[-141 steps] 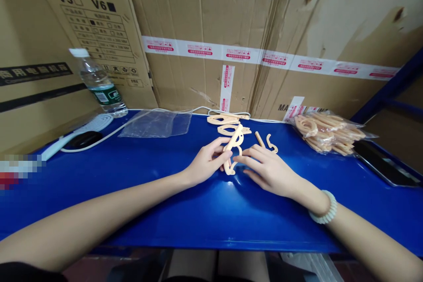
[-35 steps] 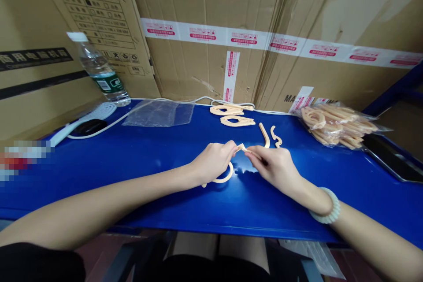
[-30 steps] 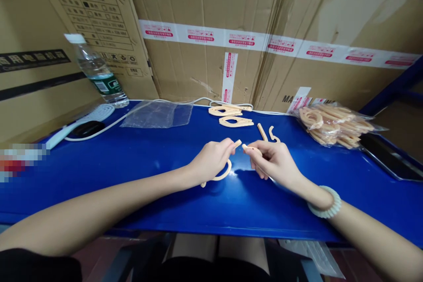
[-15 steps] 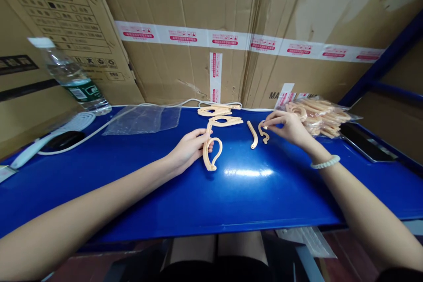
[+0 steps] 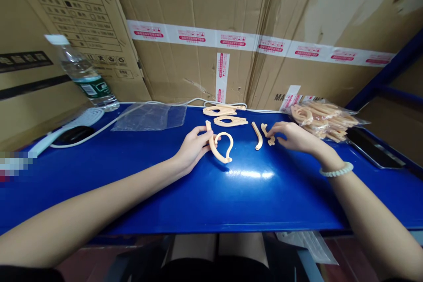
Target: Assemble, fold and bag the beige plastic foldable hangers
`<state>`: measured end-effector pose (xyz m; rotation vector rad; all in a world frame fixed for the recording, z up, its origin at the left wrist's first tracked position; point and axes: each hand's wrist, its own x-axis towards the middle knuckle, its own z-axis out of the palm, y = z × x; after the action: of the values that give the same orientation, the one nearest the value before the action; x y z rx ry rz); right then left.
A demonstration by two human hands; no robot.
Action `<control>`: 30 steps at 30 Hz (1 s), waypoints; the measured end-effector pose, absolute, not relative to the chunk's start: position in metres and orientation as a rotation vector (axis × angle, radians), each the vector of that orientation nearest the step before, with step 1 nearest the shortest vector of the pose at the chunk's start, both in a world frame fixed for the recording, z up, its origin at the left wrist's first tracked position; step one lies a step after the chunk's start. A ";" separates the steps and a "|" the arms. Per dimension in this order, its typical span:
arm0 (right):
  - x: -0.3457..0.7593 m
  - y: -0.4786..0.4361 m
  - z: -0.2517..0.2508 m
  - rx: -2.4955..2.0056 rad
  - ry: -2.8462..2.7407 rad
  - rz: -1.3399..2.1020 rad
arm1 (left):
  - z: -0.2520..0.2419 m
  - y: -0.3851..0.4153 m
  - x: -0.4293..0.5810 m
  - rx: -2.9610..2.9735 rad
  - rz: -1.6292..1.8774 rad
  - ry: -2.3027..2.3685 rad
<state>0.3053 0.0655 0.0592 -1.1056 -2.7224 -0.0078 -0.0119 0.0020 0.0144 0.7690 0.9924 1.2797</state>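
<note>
My left hand (image 5: 196, 147) is closed around a beige plastic folding-hanger part (image 5: 216, 152), a curved arm with a rounded hook joined at its lower end. The hook hangs out to the right of my fingers, above the blue table. Over on the right, my right hand (image 5: 291, 137) is low with its fingertips pinched beside a small curved beige piece (image 5: 264, 129). What lies between those fingertips is hidden. A single curved arm (image 5: 257, 135) lies just left of them. Two folded beige hangers (image 5: 231, 121) (image 5: 218, 111) lie behind, near the cardboard.
A clear bag of beige parts (image 5: 325, 119) lies at right, with a dark phone (image 5: 376, 150) beside it. At left are a water bottle (image 5: 89, 77), a hairbrush (image 5: 86, 118), a black mouse (image 5: 74, 134) and a flat plastic bag (image 5: 150, 116). Cardboard (image 5: 185, 70) walls the back.
In my left hand the hanger part has turned, its hooked end swinging to the right. My right hand has lowered onto the small pieces, which have shifted. The whole view has moved slightly.
</note>
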 end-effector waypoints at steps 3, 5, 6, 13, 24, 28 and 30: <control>0.282 0.047 0.062 -0.932 -2.581 -0.155 | 0.015 0.001 -0.011 0.803 1.277 0.987; 0.258 0.028 0.061 -0.737 -2.538 -0.194 | 0.014 0.001 -0.010 0.852 1.275 0.971; 0.247 0.018 0.060 -0.636 -2.582 -0.238 | 0.013 0.000 -0.010 0.882 1.271 0.961; 0.211 -0.010 0.038 -0.303 -2.739 -0.610 | 0.011 -0.003 -0.011 1.019 1.229 0.906; 0.222 -0.003 0.040 -0.588 -2.629 -0.297 | 0.006 -0.004 -0.012 1.401 1.653 1.118; 0.221 -0.003 0.035 -0.620 -2.619 -0.271 | 0.008 -0.011 -0.017 2.301 1.530 1.106; 0.220 -0.005 0.033 -0.613 -2.622 -0.261 | 0.007 -0.014 -0.017 2.629 1.274 0.986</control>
<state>0.2201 -0.0045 0.0335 -0.6129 -2.6215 -0.2613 -0.0172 -0.0144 0.0070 2.6288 0.9856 1.2743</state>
